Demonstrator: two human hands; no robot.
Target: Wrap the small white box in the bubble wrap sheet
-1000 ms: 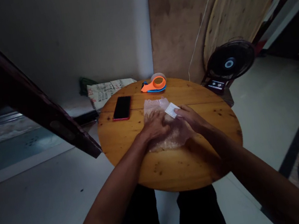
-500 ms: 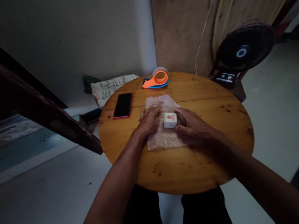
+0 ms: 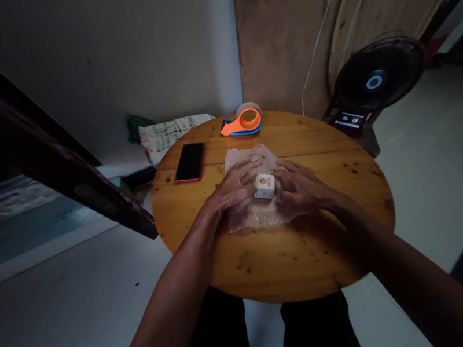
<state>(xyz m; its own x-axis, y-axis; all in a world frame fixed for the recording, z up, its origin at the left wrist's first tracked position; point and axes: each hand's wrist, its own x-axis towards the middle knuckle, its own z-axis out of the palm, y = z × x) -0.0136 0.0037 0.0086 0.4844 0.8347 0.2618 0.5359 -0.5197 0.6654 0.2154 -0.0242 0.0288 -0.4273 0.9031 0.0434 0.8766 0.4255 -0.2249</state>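
A small white box (image 3: pixel 264 186) with a red mark on top sits on a sheet of bubble wrap (image 3: pixel 255 215) in the middle of the round table. My left hand (image 3: pixel 237 185) lies over the sheet on the box's left side, fingers stretched out and apart, the thumb side near the box. On the other side, my right hand (image 3: pixel 300 187) rests with its fingers spread, close against the box's right edge. Whether the fingertips touch the box I cannot tell. Both hands cover parts of the bubble wrap.
An orange and blue tape dispenser (image 3: pixel 244 123) stands at the far edge of the wooden table (image 3: pixel 272 266). A phone (image 3: pixel 189 162) with a red edge lies at the left. Beyond the table are a printed sack (image 3: pixel 172 133) and, to the right, a black fan (image 3: pixel 379 79).
My left hand has shifted right, toward the box, with its thumb side closer to it. My right hand has moved slightly to the right and its fingers have spread. The box stays nearly in place.
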